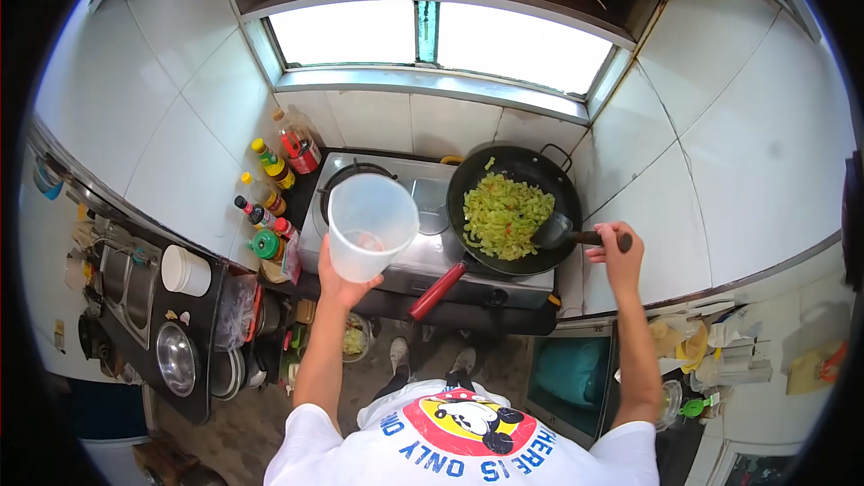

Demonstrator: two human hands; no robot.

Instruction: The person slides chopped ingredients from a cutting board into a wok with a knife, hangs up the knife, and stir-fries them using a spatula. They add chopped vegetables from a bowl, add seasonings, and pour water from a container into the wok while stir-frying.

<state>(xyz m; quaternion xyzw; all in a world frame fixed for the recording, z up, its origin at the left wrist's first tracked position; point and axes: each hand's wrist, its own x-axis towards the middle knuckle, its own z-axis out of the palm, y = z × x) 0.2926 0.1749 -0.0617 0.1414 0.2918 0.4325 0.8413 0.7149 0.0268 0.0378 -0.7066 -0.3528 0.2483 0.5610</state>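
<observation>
My left hand (pixel 341 285) is wrapped round the lower side of a translucent white plastic tub (pixel 373 216), which is tilted so its wide mouth shows. Some wet residue seems to lie at its bottom. In my right hand (pixel 619 252) is the dark handle of a spatula (pixel 556 232); its blade rests at the right edge of the food. Chopped green vegetables (pixel 506 216) with small reddish bits lie in a black wok (pixel 517 159). The wok sits on the right burner of the gas stove (pixel 430 168), its red handle (pixel 437 292) pointing toward me.
Several sauce bottles (pixel 273 165) line the stove's left side. A bare burner (pixel 335 187) is behind the tub. Tiled walls (pixel 720 162) close in on the right. A sink (pixel 129 281), white bucket (pixel 186 270) and metal bowl (pixel 177 358) are on the left counter.
</observation>
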